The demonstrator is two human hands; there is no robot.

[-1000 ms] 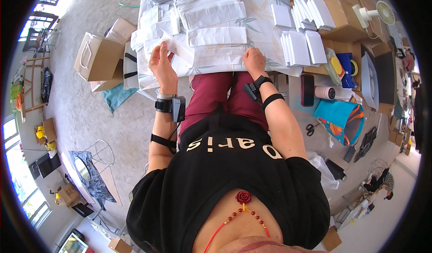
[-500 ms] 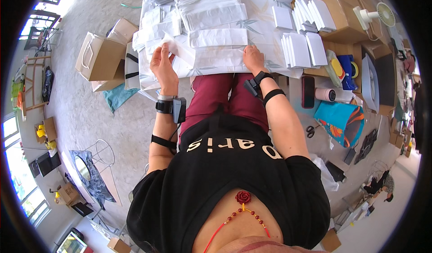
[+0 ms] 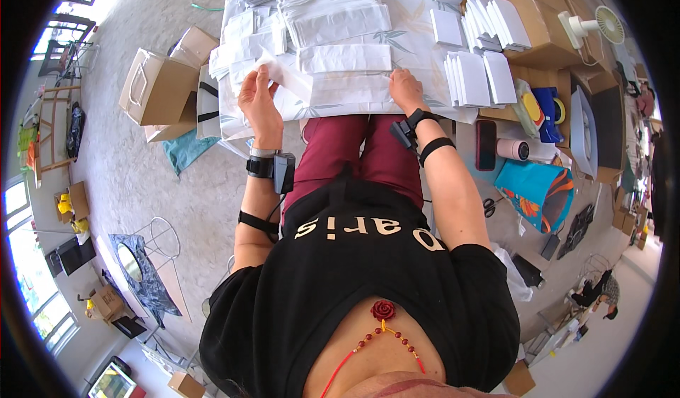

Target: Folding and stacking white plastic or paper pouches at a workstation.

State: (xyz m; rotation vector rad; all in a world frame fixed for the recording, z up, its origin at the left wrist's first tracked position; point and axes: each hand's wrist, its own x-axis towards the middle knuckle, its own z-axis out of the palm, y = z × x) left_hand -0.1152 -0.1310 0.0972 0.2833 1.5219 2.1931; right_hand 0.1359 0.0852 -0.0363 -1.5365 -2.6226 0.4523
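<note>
My left hand is closed at the table's near edge, pinching the raised corner of a thin white sheet between thumb and fingers. From there the sheet slants down to the tabletop. To its right lies a flat, see-through white strip, its far end reaching toward my right hand. The fingers of my right hand are bent and closed against the tabletop; what they grip, if anything, is hidden. Just beyond the strip lies a folded white packet, and behind it a long overlapping stack of white packets.
Stacks of white cards or small boxes stand at the right of the patterned table cover. Past them are a cardboard box, a small fan, a phone and a cup. Paper bags stand on the left.
My right hand has shifted slightly to the right along the tabletop. My left hand keeps nearly the same place with the sheet still pinched.
</note>
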